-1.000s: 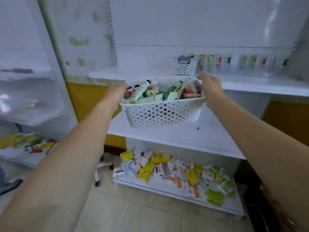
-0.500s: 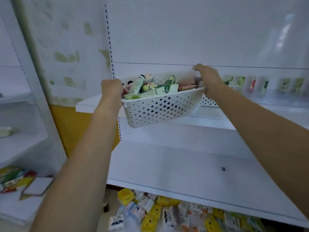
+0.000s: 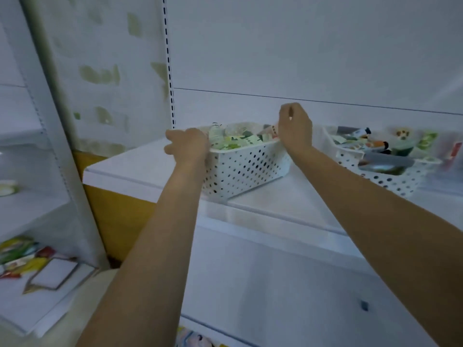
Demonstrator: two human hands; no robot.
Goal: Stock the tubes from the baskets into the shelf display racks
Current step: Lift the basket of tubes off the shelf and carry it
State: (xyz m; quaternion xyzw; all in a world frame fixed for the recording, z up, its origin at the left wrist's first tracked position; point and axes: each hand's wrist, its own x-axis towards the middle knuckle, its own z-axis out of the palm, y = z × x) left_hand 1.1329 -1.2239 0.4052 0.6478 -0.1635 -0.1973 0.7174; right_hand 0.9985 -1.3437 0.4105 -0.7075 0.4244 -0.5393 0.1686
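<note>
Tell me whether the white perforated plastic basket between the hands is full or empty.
Full: the white perforated plastic basket holds green and white tubes piled up to its rim.

White basket (image 3: 246,166) of tubes (image 3: 233,142) on the upper shelf (image 3: 150,169).
My left hand (image 3: 186,146) grips its left rim; my right hand (image 3: 295,127) curls at the right end, its hold hidden from me; a second basket (image 3: 390,180) stands just right.

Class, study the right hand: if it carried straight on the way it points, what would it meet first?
Probably the white back panel, just behind the basket end where the right hand sits; depth is unclear.
</note>
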